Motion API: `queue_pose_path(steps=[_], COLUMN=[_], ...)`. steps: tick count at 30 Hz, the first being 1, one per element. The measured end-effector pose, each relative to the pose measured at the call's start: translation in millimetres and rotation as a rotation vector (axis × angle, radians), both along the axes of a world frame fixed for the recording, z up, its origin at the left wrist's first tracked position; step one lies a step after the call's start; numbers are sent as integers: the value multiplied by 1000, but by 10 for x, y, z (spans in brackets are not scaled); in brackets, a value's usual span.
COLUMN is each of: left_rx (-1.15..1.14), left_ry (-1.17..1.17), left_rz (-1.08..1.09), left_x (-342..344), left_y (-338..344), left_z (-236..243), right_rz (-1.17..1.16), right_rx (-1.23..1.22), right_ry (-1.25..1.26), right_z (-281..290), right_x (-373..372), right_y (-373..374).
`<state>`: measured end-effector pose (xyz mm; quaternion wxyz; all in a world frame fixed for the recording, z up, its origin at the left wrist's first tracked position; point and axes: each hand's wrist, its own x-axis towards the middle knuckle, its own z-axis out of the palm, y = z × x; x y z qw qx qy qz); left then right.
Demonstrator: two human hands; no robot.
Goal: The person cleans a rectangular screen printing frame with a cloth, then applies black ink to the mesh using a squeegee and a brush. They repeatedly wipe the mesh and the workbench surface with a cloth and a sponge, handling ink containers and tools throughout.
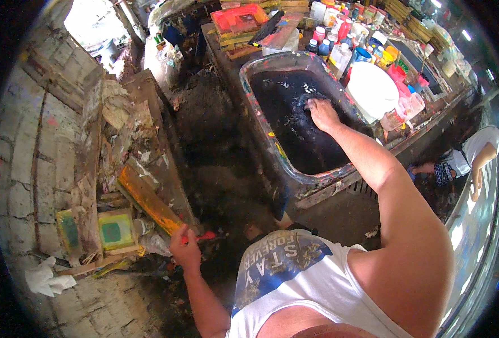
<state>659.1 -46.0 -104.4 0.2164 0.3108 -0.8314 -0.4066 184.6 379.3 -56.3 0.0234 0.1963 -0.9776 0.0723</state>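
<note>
1. Spill risk: right hand (pixel 322 114) works low in tub (pixel 294 169) of dark liquid; a quick pull-out likely flings dye over rim, onto shirt & floor.
2. Knock risk: bucket (pixel 371 90) & crowd of bottles (pixel 339 42) sit just beside tub's far edge, near right forearm; a wide elbow swing probably tips one into tub.
3. Slip risk: floor (pixel 215 141) betw. tub & plank pile looks dark & wet; body leans over tub w/ arms stretched to both sides, so footing seems shaky.
4. Grip risk: left hand (pixel 184 248) reaches away from body & out of line w/ tub; red tool (pixel 203 237) could slide out if palm is wet, or snag on yellow plank (pixel 148 201) just beside it.
5. Right fingers: laid flat, close together, pointing away from body, pressed on or into dark liquid near tub's far end; tips partly sunk, so can't tell if anything is pinched under them. Small pale bits float just beyond.
6. Left fingers: curled shut round red tool's near end, tool poking out to the right; thumb side hidden, can't tell how tight.
7. Tub location: centre, on paint-smeared bench, rim streaked w/ colour; red tool sits low left, near floor clutter.
</note>
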Motion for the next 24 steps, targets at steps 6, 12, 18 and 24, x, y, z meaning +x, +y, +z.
queue_pose_path(steps=[6, 12, 18, 24], left_rx=[-33, -70, -247, -371], left_ry=[28, -13, 189, 492], left_rz=[-3, -36, -314, -712], left_x=[65, -29, -932, -2271], left_y=[-14, -39, 237, 1249], left_z=[-68, 58, 750, 1485], right_rz=[156, 18, 134, -3], right_rx=[-141, 130, -58, -262], right_ry=[-83, -152, -215, -7], right_z=[-182, -372, -228, 65], right_x=[151, 28, 106, 82], right_y=[80, 72, 86, -35])
